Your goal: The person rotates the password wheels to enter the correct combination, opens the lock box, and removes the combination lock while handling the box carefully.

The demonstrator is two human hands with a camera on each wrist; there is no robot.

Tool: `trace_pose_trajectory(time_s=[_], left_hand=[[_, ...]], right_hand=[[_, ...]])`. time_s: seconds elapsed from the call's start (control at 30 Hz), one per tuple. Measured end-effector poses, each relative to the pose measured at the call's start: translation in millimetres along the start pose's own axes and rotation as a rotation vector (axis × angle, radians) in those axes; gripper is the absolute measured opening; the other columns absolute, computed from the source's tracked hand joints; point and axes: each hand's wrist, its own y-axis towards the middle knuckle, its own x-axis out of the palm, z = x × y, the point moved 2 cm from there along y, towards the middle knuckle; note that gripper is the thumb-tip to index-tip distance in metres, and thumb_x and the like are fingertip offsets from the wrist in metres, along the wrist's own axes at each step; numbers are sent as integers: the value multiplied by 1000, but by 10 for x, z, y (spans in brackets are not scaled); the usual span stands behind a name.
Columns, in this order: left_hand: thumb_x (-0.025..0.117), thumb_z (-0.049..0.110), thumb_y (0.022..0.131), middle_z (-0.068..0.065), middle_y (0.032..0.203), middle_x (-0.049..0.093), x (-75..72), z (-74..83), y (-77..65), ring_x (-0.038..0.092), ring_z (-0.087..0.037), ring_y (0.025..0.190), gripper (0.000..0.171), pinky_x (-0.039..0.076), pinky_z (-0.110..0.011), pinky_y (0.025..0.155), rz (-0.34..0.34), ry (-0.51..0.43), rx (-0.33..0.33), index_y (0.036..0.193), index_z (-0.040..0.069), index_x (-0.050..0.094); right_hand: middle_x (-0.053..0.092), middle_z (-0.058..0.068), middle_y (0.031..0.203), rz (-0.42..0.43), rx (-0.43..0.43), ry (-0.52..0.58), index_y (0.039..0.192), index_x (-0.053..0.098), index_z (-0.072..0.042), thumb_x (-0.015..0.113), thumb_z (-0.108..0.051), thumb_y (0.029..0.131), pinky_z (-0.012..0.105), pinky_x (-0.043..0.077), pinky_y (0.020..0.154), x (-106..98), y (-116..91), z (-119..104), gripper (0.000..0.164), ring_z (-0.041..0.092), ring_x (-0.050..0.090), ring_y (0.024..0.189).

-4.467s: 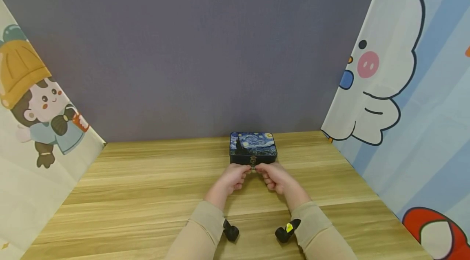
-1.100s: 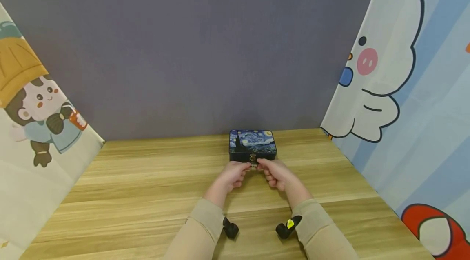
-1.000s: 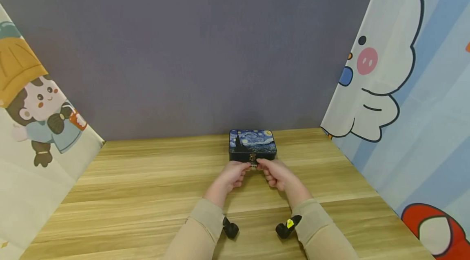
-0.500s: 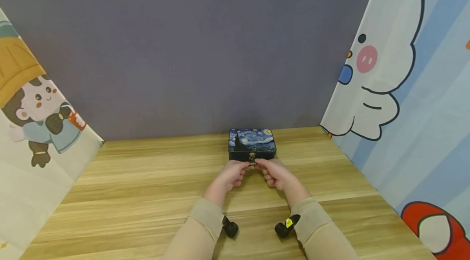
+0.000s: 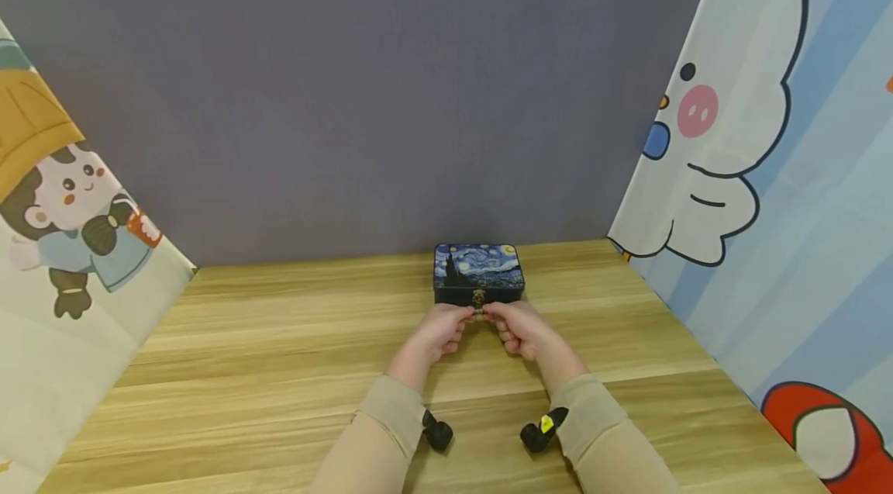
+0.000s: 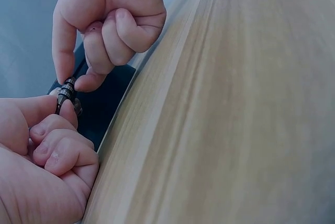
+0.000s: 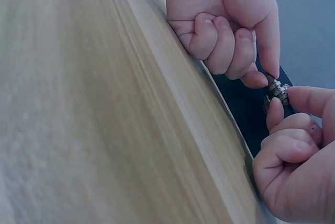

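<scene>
A small dark box (image 5: 481,267) with a swirling blue-and-yellow night-sky picture on its lid stands at the back of the table, lid down. On its front hangs a brass clasp (image 5: 478,297), and below it a small combination padlock (image 7: 278,91) with ridged number dials. My left hand (image 5: 441,329) pinches one end of the padlock between thumb and index finger, the other fingers curled in. From the opposite side my right hand (image 5: 522,329) pinches the other end the same way. The fingertips hide part of the padlock, and its digits are too small to read.
The wood-grain table (image 5: 279,354) runs back to a grey panel (image 5: 391,91) right behind the box. Cartoon-printed curtains (image 5: 739,129) flank both sides. A black wrist camera (image 5: 438,433) sits at each cuff.
Right thumb and fingertips have shifted slightly left and lower along the padlock, narrowing the gap between the hands. The left hand keeps its hold. Box stays put; the head view has tilted a little.
</scene>
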Motion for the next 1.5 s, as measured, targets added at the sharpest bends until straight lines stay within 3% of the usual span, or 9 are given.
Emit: trace_pose_trajectory(time_s=[0.97, 1.5], left_hand=[[54, 23, 106, 6, 59, 32, 14, 12, -25, 20, -6, 45, 36, 21, -22, 41, 10, 1, -7, 114, -11, 61], [56, 25, 105, 6, 59, 31, 3, 27, -26, 20, -7, 46, 36, 21, -22, 42, 8, 6, -14, 115, -10, 63]], right_hand=[[32, -9, 53, 18, -5, 10, 96, 65, -1, 62, -36, 100, 22, 20, 39, -19, -10, -13, 35, 6, 23, 43], [31, -9, 55, 39, -7, 5, 109, 63, 6, 63, -32, 99, 22, 20, 40, -52, -53, -59, 39, 6, 23, 45]])
